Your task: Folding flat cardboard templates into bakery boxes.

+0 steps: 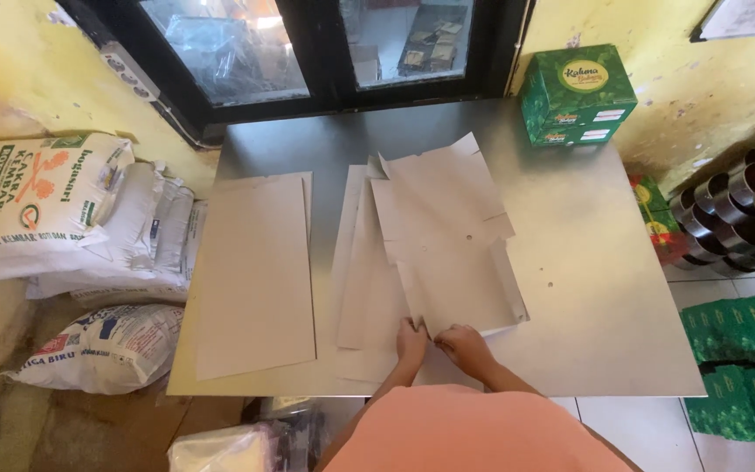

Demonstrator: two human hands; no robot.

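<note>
Left hand (411, 340) and right hand (463, 343) side by side, lower centre of frame, fingers pinching near edge of unfolded grey carton blank (447, 236) lying flat on steel tabletop (605, 288); green box (577, 93) upper right.

Salmon-pink top, two bare forearms — no sleeves, no gloves

a metal table (587, 288) is standing against a stained yellow wall (718, 96), below a black-framed window (325, 52) that is letting in daylight. printed sacks (54, 227) are lying piled at the left, and pale floor tiles (648, 428) are showing at the right.
</note>
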